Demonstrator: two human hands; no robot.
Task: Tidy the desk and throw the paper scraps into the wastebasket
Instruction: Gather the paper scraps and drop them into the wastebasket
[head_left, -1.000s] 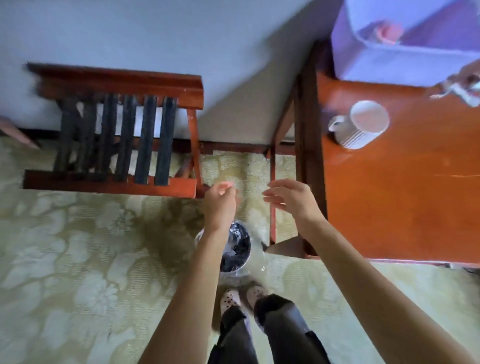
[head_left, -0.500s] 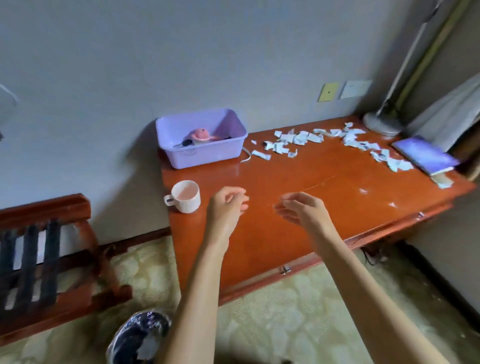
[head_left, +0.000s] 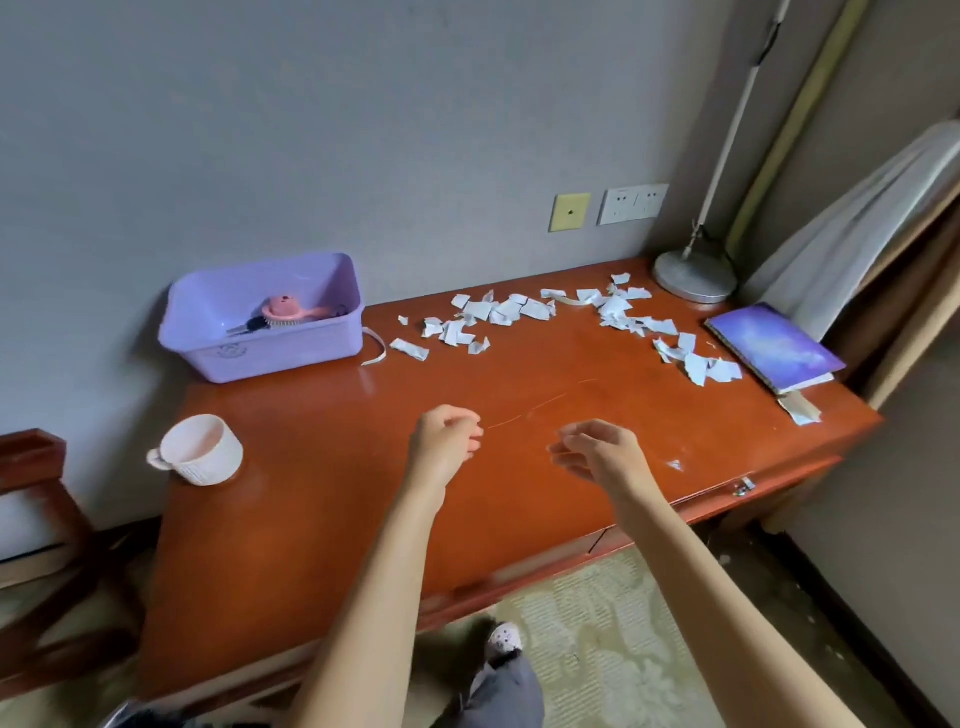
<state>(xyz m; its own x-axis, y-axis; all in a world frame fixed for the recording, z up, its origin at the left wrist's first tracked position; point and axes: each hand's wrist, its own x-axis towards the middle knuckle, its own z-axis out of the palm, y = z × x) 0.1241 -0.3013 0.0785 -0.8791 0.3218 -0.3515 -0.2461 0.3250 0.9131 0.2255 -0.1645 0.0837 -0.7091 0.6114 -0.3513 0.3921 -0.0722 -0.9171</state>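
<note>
White paper scraps (head_left: 511, 312) are spread in a long band across the far part of the bench (head_left: 322, 499), from beside the purple plastic basin (head_left: 260, 338) on the left to the purple notebook (head_left: 774, 345) on the right. The left hand (head_left: 444, 441) and the right hand (head_left: 600, 452) are held over the near middle, loosely curled, and nothing is seen in them. The band lies ahead of them, toward the wall. Its right end is judged nearer to the right hand, its basin end to the left hand. One small scrap (head_left: 675, 464) lies near the right hand.
</note>
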